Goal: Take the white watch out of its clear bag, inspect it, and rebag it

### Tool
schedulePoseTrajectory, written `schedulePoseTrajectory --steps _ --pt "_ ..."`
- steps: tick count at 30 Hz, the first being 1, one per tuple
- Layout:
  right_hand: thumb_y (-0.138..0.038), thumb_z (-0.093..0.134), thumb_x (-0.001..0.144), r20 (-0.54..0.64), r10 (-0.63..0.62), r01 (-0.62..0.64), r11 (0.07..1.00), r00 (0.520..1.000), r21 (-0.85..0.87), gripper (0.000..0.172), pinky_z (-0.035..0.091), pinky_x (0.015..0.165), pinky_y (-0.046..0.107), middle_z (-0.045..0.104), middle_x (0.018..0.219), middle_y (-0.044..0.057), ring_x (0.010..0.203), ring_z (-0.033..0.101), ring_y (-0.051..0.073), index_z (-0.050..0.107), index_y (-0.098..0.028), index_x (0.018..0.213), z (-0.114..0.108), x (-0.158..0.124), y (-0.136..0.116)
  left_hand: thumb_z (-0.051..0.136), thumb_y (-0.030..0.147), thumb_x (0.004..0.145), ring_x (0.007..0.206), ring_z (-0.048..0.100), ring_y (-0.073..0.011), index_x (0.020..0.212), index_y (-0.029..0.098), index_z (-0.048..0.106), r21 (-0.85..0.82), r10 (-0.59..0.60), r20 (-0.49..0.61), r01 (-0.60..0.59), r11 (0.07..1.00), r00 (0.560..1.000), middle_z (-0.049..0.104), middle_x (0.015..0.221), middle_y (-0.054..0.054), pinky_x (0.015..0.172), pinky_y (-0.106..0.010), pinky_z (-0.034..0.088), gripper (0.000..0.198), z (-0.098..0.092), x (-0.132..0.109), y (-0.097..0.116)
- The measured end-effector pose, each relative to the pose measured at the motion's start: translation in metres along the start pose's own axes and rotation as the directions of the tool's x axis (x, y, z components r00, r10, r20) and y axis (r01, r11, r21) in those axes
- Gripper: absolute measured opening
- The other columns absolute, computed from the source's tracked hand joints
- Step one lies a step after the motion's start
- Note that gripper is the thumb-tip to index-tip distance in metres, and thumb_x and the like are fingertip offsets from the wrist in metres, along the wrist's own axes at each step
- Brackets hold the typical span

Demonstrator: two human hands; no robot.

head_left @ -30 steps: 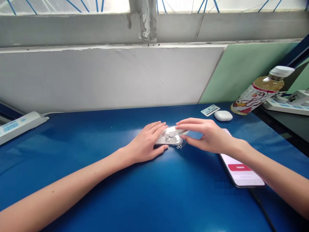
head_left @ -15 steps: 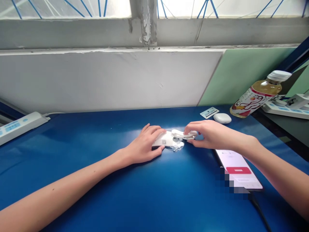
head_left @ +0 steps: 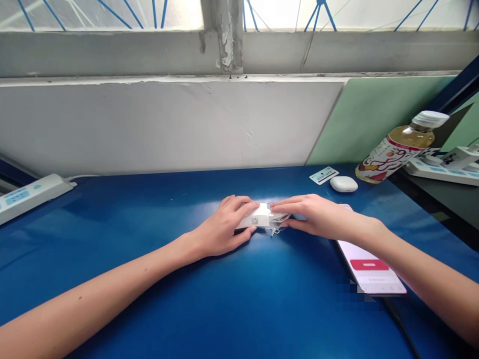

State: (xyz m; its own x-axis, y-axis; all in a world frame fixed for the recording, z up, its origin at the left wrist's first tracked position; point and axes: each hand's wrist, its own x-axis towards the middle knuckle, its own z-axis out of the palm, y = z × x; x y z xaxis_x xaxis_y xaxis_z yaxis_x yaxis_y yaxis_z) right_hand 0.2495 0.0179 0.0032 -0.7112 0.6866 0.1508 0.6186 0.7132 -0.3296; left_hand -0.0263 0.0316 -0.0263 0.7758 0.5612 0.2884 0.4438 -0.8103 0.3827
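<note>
The white box (head_left: pixel 258 219) lies on the worktop (head_left: pixel 187 309) between the two hands, a square printed code showing on its near face. The left hand (head_left: pixel 229 224) holds the box, fingers over its top and thumb along the near edge. The right hand (head_left: pixel 312 214) pinches a coiled white cable (head_left: pixel 280 217) at the box's right end, fingers above and thumb below; how firmly cannot be told. Clear wrapping (head_left: pixel 267 231) and a small silvery trinket (head_left: pixel 275 231) lie at the same end. Principal risk, as judged: the coil could snag on the wrapping or trinket, since all are crowded together. Should the left hand slacken, the box could slide or twist under a sideways pull. A light pinch could let the coil spring loose. Secondary risk: the right forearm passes over the phone (head_left: pixel 374 276), so a lowered wrist could press its lit screen or shift it. The rounded white case (head_left: pixel 344 184) and card (head_left: pixel 324 175) sit beyond, clear of both hands.
</note>
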Motion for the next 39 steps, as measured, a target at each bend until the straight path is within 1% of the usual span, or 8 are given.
schedulePoseTrajectory --steps 9,18,23,26,28,33,37,39 --pt "-0.02 0.062 0.091 -0.007 0.008 -0.008 0.996 1.0 -0.09 0.022 0.057 0.078 0.037 0.076 0.109 0.008 0.091 0.073 0.026 0.077 -0.024 0.107 -0.007 0.0 0.0 0.053 0.029 0.095 0.121 0.054 -0.0313 0.137 0.018 0.051 -0.014 -0.035 0.013 0.035 0.999 0.999 0.055 0.132 -0.018 0.102 -0.049 0.048 0.043 0.0 -0.001 -0.001" --pt "-0.026 0.058 0.094 -0.063 -0.027 0.02 0.993 0.998 -0.113 0.022 0.057 0.079 0.038 0.077 0.108 0.009 0.091 0.073 0.026 0.077 -0.024 0.105 0.006 0.004 0.0 0.055 0.031 0.096 0.124 0.052 -0.0311 0.136 0.016 0.05 -0.007 -0.037 0.017 0.037 0.999 0.999 0.053 0.134 -0.018 0.103 -0.047 0.048 0.044 0.001 -0.002 0.0" --pt "-0.028 0.057 0.093 -0.158 0.118 -0.134 0.986 0.98 -0.096 0.024 0.056 0.07 0.035 0.079 0.094 0.007 0.08 0.074 0.024 0.076 -0.022 0.106 -0.008 0.0 -0.001 0.055 0.032 0.096 0.124 0.052 -0.0307 0.137 0.017 0.05 0.003 -0.039 0.018 0.039 0.999 0.999 0.053 0.135 -0.018 0.104 -0.047 0.047 0.044 0.001 -0.002 -0.001" --pt "-0.024 0.053 0.092 -0.122 0.191 -0.211 0.96 0.974 -0.183 0.027 0.051 0.06 0.032 0.079 0.079 0.005 0.067 0.072 0.023 0.075 -0.022 0.108 -0.006 -0.001 -0.007 0.054 0.033 0.096 0.127 0.05 -0.0317 0.138 0.017 0.05 0.014 -0.037 0.015 0.037 0.999 0.999 0.052 0.135 -0.018 0.104 -0.047 0.047 0.045 0.002 -0.002 -0.003" --pt "-0.02 0.051 0.092 -0.084 0.197 -0.211 0.951 0.977 -0.225 0.03 0.049 0.06 0.031 0.078 0.08 0.006 0.069 0.072 0.023 0.073 -0.023 0.112 -0.001 -0.001 -0.012 0.054 0.033 0.097 0.127 0.051 -0.032 0.138 0.016 0.05 0.021 -0.03 0.012 0.03 0.999 0.999 0.052 0.135 -0.019 0.104 -0.047 0.047 0.045 0.002 -0.002 -0.003" --pt "-0.015 0.042 0.093 -0.036 0.161 -0.163 0.985 0.986 -0.051 0.048 0.051 0.072 0.035 0.075 0.103 0.011 0.089 0.071 0.026 0.048 -0.017 0.141 0.008 0.0 -0.03 0.053 0.032 0.097 0.125 0.052 -0.0322 0.14 0.018 0.048 0.013 -0.005 -0.004 0.005 1.0 1.0 0.053 0.135 -0.018 0.103 -0.049 0.048 0.045 0.002 -0.001 -0.003" --pt "-0.011 0.041 0.092 0.051 0.135 -0.14 0.982 0.99 0.128 0.052 0.052 0.075 0.035 0.074 0.1 0.009 0.085 0.069 0.024 0.04 -0.02 0.144 0.008 0.0 -0.038 0.051 0.03 0.098 0.123 0.054 -0.0311 0.138 0.017 0.049 0.008 -0.005 0.001 0.005 1.0 1.0 0.054 0.133 -0.018 0.103 -0.047 0.049 0.042 0.001 -0.001 -0.002" --pt "-0.011 0.043 0.092 0.05 0.115 -0.122 0.978 0.992 0.17 0.054 0.053 0.08 0.036 0.072 0.109 0.009 0.094 0.069 0.024 0.039 -0.022 0.145 0.007 -0.001 -0.038 0.051 0.03 0.098 0.122 0.055 -0.0308 0.138 0.018 0.05 0.008 -0.015 -0.001 0.015 1.0 1.0 0.054 0.132 -0.018 0.102 -0.047 0.049 0.042 0.001 -0.001 -0.002"
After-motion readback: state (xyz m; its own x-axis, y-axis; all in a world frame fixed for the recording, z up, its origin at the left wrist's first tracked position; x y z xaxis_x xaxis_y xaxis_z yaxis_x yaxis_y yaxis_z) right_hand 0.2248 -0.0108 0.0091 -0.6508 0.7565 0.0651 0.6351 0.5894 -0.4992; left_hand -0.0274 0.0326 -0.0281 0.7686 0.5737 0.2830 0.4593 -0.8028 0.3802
